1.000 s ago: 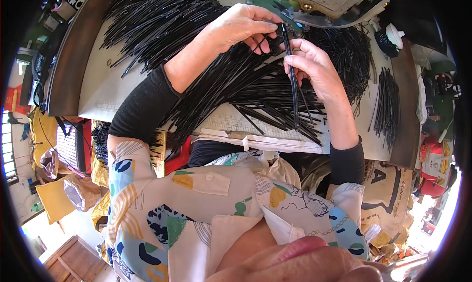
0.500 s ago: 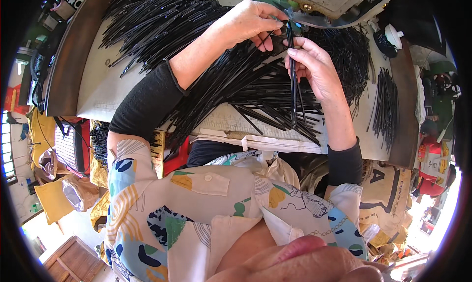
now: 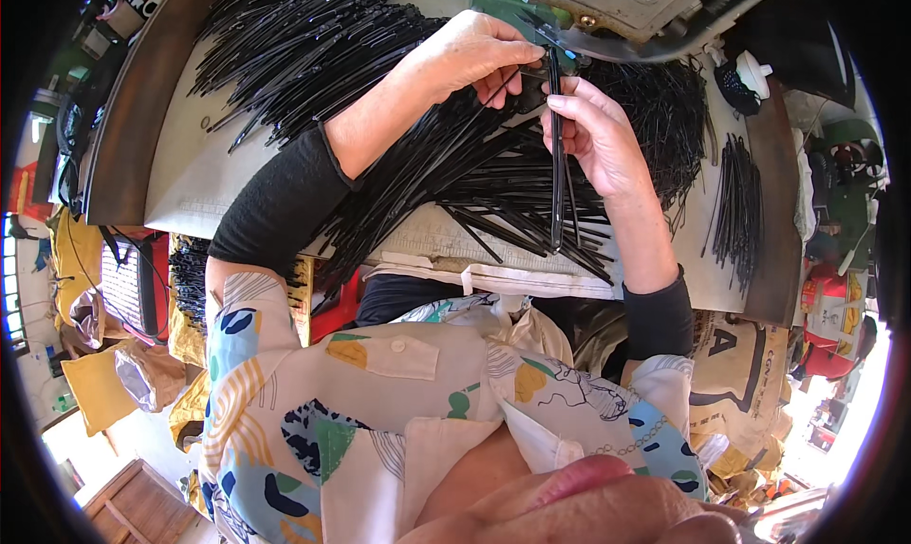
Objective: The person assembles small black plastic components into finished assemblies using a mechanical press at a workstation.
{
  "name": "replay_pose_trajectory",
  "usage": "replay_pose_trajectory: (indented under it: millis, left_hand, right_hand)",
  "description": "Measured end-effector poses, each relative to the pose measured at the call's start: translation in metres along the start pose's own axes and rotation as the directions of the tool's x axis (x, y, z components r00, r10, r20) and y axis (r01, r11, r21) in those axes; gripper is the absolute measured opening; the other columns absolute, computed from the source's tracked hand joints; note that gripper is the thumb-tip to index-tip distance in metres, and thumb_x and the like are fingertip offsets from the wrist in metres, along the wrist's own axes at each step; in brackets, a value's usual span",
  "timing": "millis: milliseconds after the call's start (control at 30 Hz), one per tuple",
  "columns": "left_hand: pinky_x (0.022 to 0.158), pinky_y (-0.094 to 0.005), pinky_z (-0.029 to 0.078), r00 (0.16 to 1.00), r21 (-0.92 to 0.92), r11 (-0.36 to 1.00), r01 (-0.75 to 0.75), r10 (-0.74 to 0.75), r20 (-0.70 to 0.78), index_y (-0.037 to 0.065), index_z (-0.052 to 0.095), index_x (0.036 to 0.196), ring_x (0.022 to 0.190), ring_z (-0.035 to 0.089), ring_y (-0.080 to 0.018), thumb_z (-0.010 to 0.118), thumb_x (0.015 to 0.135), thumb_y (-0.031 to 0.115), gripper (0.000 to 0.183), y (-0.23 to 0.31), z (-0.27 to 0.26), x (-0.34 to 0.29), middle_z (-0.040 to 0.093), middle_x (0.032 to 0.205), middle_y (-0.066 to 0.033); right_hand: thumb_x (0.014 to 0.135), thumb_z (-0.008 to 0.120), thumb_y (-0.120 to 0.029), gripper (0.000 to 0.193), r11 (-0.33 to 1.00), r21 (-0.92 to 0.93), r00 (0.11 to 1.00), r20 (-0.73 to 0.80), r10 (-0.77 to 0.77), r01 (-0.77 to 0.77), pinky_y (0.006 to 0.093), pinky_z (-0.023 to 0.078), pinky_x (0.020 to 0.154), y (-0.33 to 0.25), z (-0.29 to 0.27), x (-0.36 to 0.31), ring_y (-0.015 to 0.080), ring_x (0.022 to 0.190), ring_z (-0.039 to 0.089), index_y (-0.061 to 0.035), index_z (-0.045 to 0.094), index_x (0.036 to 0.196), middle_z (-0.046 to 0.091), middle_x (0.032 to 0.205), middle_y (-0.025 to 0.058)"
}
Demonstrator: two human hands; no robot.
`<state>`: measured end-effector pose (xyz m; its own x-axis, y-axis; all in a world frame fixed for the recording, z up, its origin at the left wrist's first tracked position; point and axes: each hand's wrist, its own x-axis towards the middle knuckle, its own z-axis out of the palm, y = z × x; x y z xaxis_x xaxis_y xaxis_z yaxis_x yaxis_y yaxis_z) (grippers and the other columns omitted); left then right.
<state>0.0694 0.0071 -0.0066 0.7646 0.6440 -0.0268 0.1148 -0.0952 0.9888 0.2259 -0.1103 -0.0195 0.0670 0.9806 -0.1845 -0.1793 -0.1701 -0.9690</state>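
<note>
Both of my hands are raised above the table, close to the front of the machine. My right hand [image 3: 593, 131] is closed, thumb and fingers pinching a glossy black strip [image 3: 557, 169] that hangs upright toward me. At the strip's top end, my left hand [image 3: 489, 55] pinches with thumb and forefinger; a thin dark strip also runs by its curled fingers. Below my hands, a loose heap of long black strips [image 3: 427, 179] fans across the table. More of the same black strips [image 3: 304, 65] lie in a thick pile at the far left.
A sewing machine [image 3: 626, 3] with a green part stands at the far middle. Tangled dark strips [image 3: 655, 117] lie to its right, and a small bundle of black strips [image 3: 735, 212] near the right edge. The pale table [image 3: 185, 165] has dark wooden borders. Sacks [image 3: 740, 368] stand below.
Both hands have shifted slightly left with the black strip. My left hand has come a little toward me, away from the machine. Both hands keep their pinch.
</note>
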Motion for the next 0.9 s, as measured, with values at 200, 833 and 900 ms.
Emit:
replay_pose_trajectory:
  millis: [200,833,900]
  left_hand:
    - [0.043,-0.0197,0.047,0.999,-0.084,0.996,0.003,0.002,0.052,-0.004,0.062,0.099,0.051,0.060,-0.0129,0.061,0.085,0.025,0.033,-0.002,-0.002,-0.002,0.063,0.072,-0.0093]
    - [0.047,-0.0190,0.049,0.999,-0.229,0.972,0.048,-0.048,0.006,-0.003,0.063,0.093,0.054,0.061,-0.0122,0.062,0.084,0.026,0.030,-0.011,0.003,0.002,0.062,0.072,-0.0081]
    - [0.047,-0.0188,0.049,0.999,-0.143,0.989,0.041,-0.041,0.001,-0.002,0.063,0.092,0.053,0.061,-0.0123,0.063,0.084,0.027,0.030,-0.008,0.004,0.002,0.061,0.069,-0.0073]
  right_hand:
    - [0.083,0.059,-0.020,0.019,1.000,-0.016,1.000,-0.013,-0.005,0.005,0.0187,0.040,0.048,0.000,0.000,0.001,0.0072,0.056,0.053,-0.0061,0.055,0.095,0.058,0.071,0.0026]
    - [0.083,0.061,-0.021,0.027,0.991,-0.103,0.995,-0.040,-0.092,0.088,0.0185,0.038,0.045,-0.002,0.001,0.012,0.0081,0.056,0.053,-0.0015,0.054,0.100,0.059,0.072,0.0044]
    - [0.083,0.061,-0.021,0.027,0.990,-0.116,0.996,-0.044,-0.079,0.073,0.0186,0.038,0.045,-0.002,0.001,0.012,0.0082,0.057,0.054,-0.0014,0.054,0.100,0.059,0.073,0.0043]
